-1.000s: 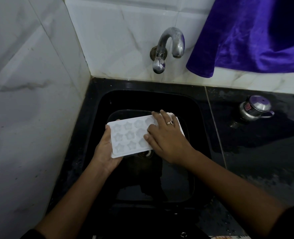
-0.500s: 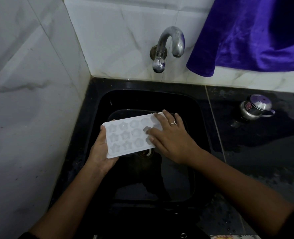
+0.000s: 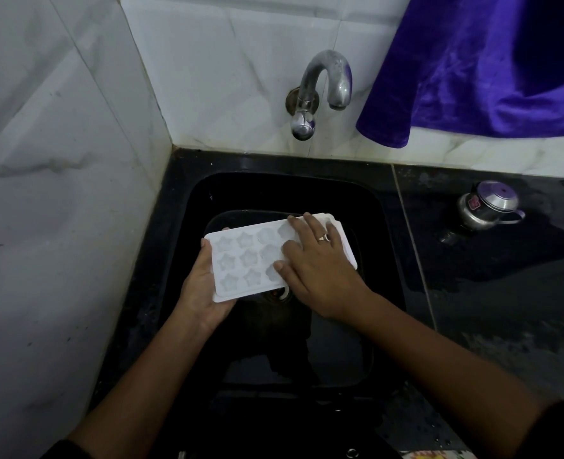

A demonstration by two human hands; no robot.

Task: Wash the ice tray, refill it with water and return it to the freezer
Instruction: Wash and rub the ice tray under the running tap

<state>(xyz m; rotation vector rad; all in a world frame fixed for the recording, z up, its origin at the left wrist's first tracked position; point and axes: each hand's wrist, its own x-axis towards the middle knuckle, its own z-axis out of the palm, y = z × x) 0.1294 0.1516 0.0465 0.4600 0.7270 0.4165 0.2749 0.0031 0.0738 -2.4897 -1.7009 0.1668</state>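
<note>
The left hand (image 3: 204, 286) grips the ice tray (image 3: 241, 260) by its left end, thumb on the edge and fingers hidden beneath. The right hand (image 3: 320, 270) presses flat, straight fingers on its right half. The tray is held over the black sink (image 3: 188, 207) with open basin all round. Right of the fingers stands a steel pot (image 3: 487, 207) whose red label is unreadable.

Dim corner w/ white marble-look wall tiles (image 3: 59, 193), wet black worktop (image 3: 505, 293) on the rt, purple cloth (image 3: 489, 61) hanging down above it.

Purple cloth (image 3: 489, 61), steel pot (image 3: 486, 207)
</note>
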